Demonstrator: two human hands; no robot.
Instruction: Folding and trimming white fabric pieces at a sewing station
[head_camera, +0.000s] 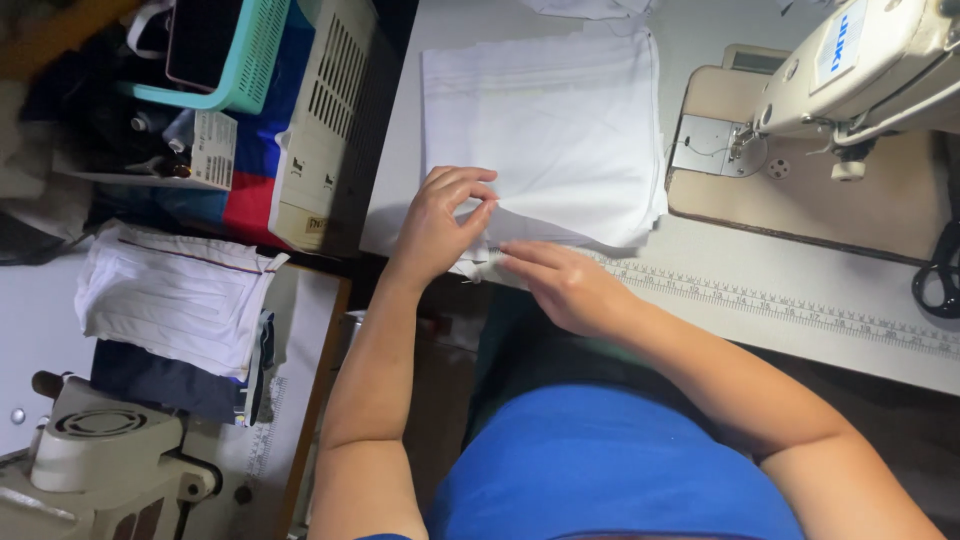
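Note:
A stack of white fabric pieces (545, 130) lies on the white sewing table (800, 260). My left hand (440, 225) pinches the near left corner of the stack between thumb and fingers. My right hand (565, 285) rests just below it at the table's front edge, fingertips pointing left onto a small fold of the white fabric (480, 265). Both hands touch the cloth close together.
A cream sewing machine (860, 70) stands at the right on its beige base plate (800, 190). A measuring tape strip (780, 305) runs along the table's front. Left: a slotted cream box (325, 120), a teal basket (235, 60), folded white cloth (175, 300), another machine (100, 460).

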